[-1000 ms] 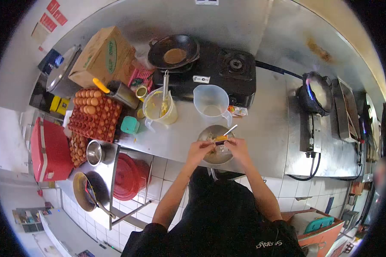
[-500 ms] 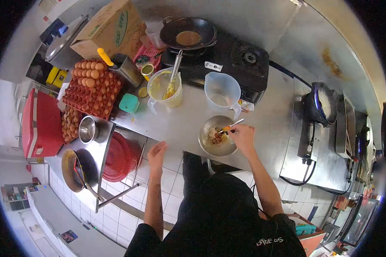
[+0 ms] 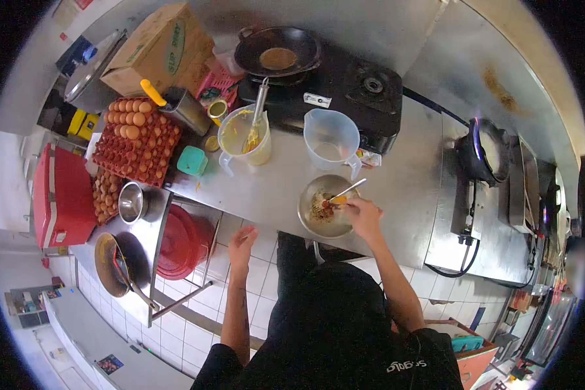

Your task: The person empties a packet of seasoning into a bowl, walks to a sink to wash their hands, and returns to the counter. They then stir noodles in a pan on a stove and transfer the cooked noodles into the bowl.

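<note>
Head view, right hand: I see my right hand [image 3: 364,218] over the near rim of the steel bowl [image 3: 317,224], fingertips pinched on a small orange packet [image 3: 336,200].
Packet: held above the bowl's brown and yellow contents, just beside a spoon [image 3: 352,188] leaning on the far rim.
Left hand: my left hand [image 3: 242,242] hangs off the counter [image 3: 273,188] edge over the tiled floor, fingers loosely spread, holding nothing.
Bowl: near the counter's front edge, a clear jug [image 3: 331,140] behind it, a jug with a whisk [image 3: 244,138] further left.
</note>
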The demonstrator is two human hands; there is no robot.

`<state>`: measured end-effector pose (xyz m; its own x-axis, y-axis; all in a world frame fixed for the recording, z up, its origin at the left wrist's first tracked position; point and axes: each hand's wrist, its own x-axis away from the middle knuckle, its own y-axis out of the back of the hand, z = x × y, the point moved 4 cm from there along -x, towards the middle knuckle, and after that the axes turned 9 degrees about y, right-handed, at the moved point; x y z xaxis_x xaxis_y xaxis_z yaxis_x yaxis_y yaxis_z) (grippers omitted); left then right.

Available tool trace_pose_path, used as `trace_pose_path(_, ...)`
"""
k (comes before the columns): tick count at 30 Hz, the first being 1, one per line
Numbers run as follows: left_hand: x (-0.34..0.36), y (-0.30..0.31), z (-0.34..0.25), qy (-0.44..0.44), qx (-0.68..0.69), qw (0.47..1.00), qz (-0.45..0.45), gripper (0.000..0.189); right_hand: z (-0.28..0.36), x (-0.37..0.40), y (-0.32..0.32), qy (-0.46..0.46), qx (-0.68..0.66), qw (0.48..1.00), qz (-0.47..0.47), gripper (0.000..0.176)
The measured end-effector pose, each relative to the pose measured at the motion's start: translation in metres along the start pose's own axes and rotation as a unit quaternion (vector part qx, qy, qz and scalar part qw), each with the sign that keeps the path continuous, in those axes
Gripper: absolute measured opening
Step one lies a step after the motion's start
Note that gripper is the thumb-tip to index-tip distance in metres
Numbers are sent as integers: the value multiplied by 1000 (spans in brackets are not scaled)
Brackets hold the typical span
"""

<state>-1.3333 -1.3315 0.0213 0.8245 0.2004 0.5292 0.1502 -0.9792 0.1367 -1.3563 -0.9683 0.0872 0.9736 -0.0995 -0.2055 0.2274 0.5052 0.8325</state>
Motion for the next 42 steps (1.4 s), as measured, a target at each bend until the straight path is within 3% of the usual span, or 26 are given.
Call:
trace_pose_path(2,1,-3,-1,3,-17,1000,8,35,-8,6,-7,-75,-96,992,19,20)
trace_pose_path(6,-8,-2,12,6,-9,1000,18,35,-22,16,-19,-99,-197,975,3,17)
trace_pose_path(8,-8,1,8,1,-11,999,32,35,-22,19,-16,-202,-369,907,13,14)
trace_pose_path(9,-6,6,8,2,-10,999,37,34,-24,20,-11,-206,-370,906,7,14)
trace_pose_path(11,-11,18,14,-3,-14,1000,26,34,-32,20,-8,-279,-513,812,-16,13)
trace_pose_path(15,-8,41,13,12,23,999,27,33,-78,4,14,-289,-574,762,-79,12)
trace_pose_path(17,-9,50,17,29,13,999,6,33,-117,-10,18,-297,-593,733,-155,10)
trace_pose_path(18,-10,54,20,44,53,998,4,34,-137,-18,13,-294,-596,729,-161,10)
trace_pose_path(20,-10,62,23,77,66,995,-6,35,-176,-33,1,-287,-512,778,-222,12)
trace_pose_path(24,5,56,2,41,62,997,-8,31,-204,-55,-30,-366,-490,753,-243,11)
trace_pose_path(26,4,57,-2,47,82,996,2,31,-206,-59,-50,-428,-523,702,-224,14)
trace_pose_path(27,3,54,-1,54,109,993,10,30,-209,-58,-58,-429,-522,701,-228,14)
trace_pose_path(28,8,51,-5,56,108,992,14,30,-210,-65,-62,-293,-284,904,-125,13)
trace_pose_path(29,15,52,-10,56,101,993,10,30,-206,-69,-66,-163,44,981,-98,12)
trace_pose_path(30,17,49,-15,53,96,994,7,29,-208,-75,-76,-126,120,979,-106,13)
trace_pose_path(33,20,53,-5,41,113,993,-19,29,-250,-86,-116,-261,-119,946,-152,19)
trace_pose_path(34,22,56,-1,44,100,994,-13,31,-253,-90,-121,-277,-141,937,-159,20)
trace_pose_path(36,28,65,8,39,62,997,-29,32,-232,-98,-113,-268,-51,958,-85,22)
trace_pose_path(38,37,80,18,33,17,998,-45,33,-218,-94,-101,-489,-262,804,-214,23)
trace_pose_path(40,40,84,21,-22,20,1000,-5,34,-264,-97,-170,-445,-308,807,-237,23)
trace_pose_path(41,41,82,18,78,74,994,-35,33,-264,-99,-161,-427,-290,826,-226,23)
trace_pose_path(42,43,89,18,9,6,1000,-25,35,-263,-101,-152,-409,-272,844,-217,24)
